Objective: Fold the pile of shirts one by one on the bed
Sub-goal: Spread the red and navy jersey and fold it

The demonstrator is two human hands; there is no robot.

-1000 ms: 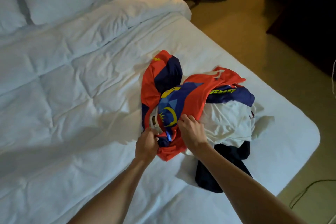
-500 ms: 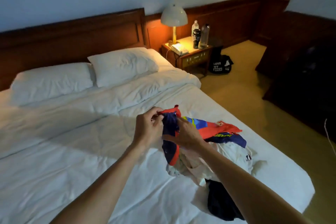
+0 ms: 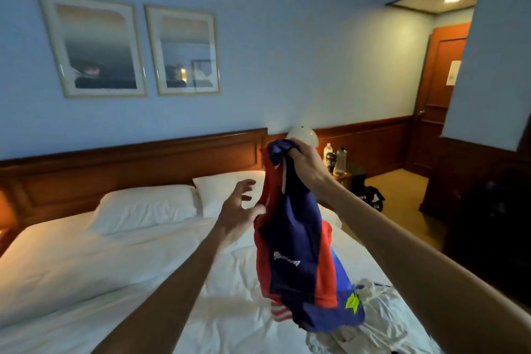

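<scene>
White clothes lie crumpled on the bed at its near right edge, perhaps the rest of the pile. Above them hangs the jersey, red and navy, clear of the bed. The right hand grips its bunched top. The left hand, fingers spread, touches the jersey's left edge. Beyond, two pillows rest at the bed's head.

Head-worn view, level across the bed toward the headboard.

Likely hotel bedroom, bed, headboard, framed prints
</scene>
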